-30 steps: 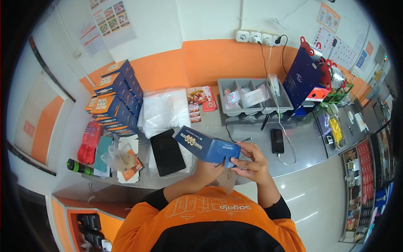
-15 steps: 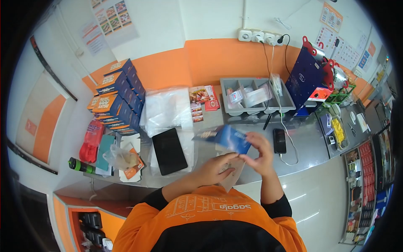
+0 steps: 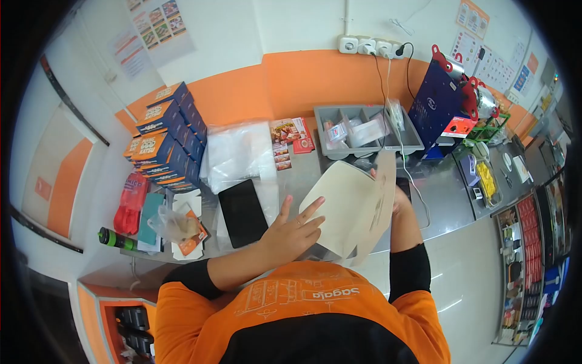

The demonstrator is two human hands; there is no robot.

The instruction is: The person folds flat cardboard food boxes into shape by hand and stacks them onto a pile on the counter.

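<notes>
A partly unfolded paper food box (image 3: pixel 342 203) shows its plain cream inside above the counter's front edge. One panel stands up along its right side. My right hand (image 3: pixel 400 202) holds that side from behind, with most of its fingers hidden by the cardboard. At the left edge of the box, my left hand (image 3: pixel 294 233) has its fingers spread and overlaps the cardboard; whether it presses on it I cannot tell. A black tablet (image 3: pixel 244 213) lies to the left of this hand. Behind the box and my right hand, a dark phone (image 3: pixel 403 187) is mostly covered.
Blue and orange boxes (image 3: pixel 160 136) are stacked at the left, beside clear plastic bags (image 3: pixel 239 155). A grey divided tray (image 3: pixel 370 155) stands at the back, with a white cable running down past it. A green-and-black bottle (image 3: pixel 117 238) lies at the far left.
The folded blue box has been opened out and turned, so its cream inside now shows. My left hand has moved left and spread its fingers; my right hand has shifted right, behind the cardboard.
</notes>
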